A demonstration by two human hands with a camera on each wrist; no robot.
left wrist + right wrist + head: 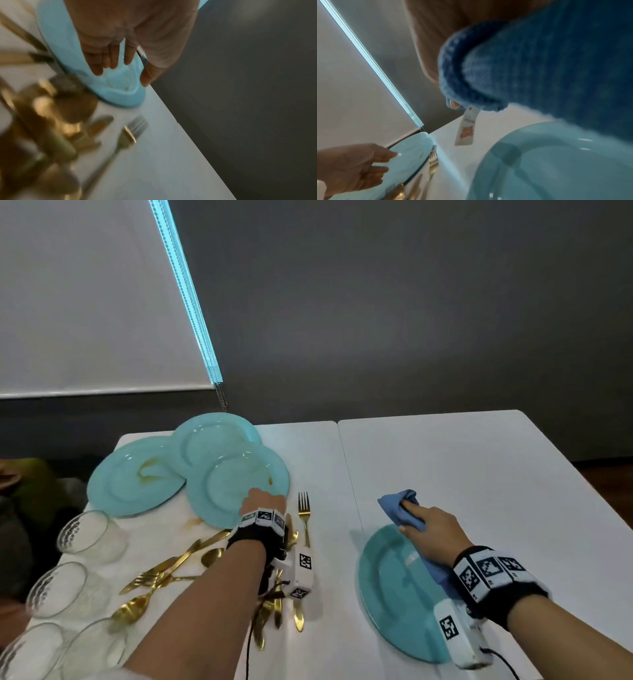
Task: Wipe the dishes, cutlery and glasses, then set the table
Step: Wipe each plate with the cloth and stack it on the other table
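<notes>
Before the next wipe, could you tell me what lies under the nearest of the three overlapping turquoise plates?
The nearest turquoise plate overlaps two further turquoise plates; the left hand reaches over its near rim. Anything beneath it is hidden.

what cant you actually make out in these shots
- Head view: left hand fingers hidden behind the wrist; contact with the stained plate unclear.
- Left wrist view: gold cutlery motion-blurred, pieces uncountable.
- Right wrist view: blue cloth fills the frame, hiding the right hand fingers.
</notes>
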